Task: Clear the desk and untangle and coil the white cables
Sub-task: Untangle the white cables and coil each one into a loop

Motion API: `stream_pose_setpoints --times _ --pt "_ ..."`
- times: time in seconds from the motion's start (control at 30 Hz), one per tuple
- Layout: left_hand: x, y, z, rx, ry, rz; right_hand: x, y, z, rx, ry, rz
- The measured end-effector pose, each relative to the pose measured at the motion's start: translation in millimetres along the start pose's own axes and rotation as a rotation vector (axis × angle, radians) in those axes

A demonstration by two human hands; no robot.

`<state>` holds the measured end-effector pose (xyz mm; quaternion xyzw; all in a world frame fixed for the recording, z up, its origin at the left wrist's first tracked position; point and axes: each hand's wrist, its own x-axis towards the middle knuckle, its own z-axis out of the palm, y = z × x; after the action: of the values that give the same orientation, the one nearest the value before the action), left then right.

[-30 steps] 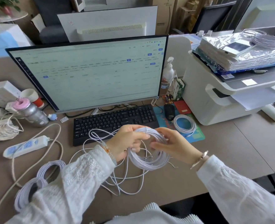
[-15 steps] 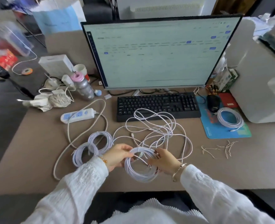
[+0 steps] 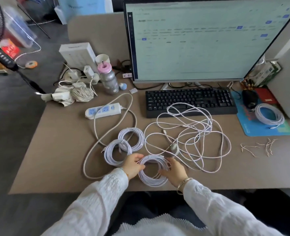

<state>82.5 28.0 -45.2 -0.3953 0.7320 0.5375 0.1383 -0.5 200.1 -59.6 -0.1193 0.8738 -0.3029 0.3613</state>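
A coiled white cable [image 3: 152, 179] lies flat on the desk near the front edge. My left hand [image 3: 134, 163] grips its left side and my right hand [image 3: 172, 170] rests on its right side. Two more finished coils [image 3: 114, 153] [image 3: 131, 137] lie just to the left, side by side. A loose tangle of white cable [image 3: 190, 133] spreads over the desk in front of the keyboard. Another coil [image 3: 269, 116] sits on the blue mouse pad [image 3: 263, 130] at the right.
A black keyboard [image 3: 190, 101] and monitor [image 3: 200, 40] stand behind the tangle. A white power strip [image 3: 103, 110] with its thick cord loops at the left. A bottle [image 3: 108, 80], chargers and crumpled cloth sit at the back left. Twist ties [image 3: 260, 147] lie at the right.
The coil has come down from mid-air onto the desk beside the two other coils. The camera has tilted down and to the left.
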Motion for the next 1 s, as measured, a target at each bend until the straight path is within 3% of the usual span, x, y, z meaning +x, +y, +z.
stream_pose_setpoints --times 0.4,0.57,0.8,1.0 --pt "26 25 -3 0.148 0.059 0.185 12 -4 -14 -0.003 0.39 0.005" --pt "42 49 3 0.184 0.063 0.231 13 -4 -61 0.068 0.674 -0.07" --pt "72 92 20 0.257 0.041 0.334 40 -3 -95 -0.069 0.604 -0.073" --pt "103 111 39 0.26 0.001 0.358 63 -1 -118 -0.047 0.67 -0.021"
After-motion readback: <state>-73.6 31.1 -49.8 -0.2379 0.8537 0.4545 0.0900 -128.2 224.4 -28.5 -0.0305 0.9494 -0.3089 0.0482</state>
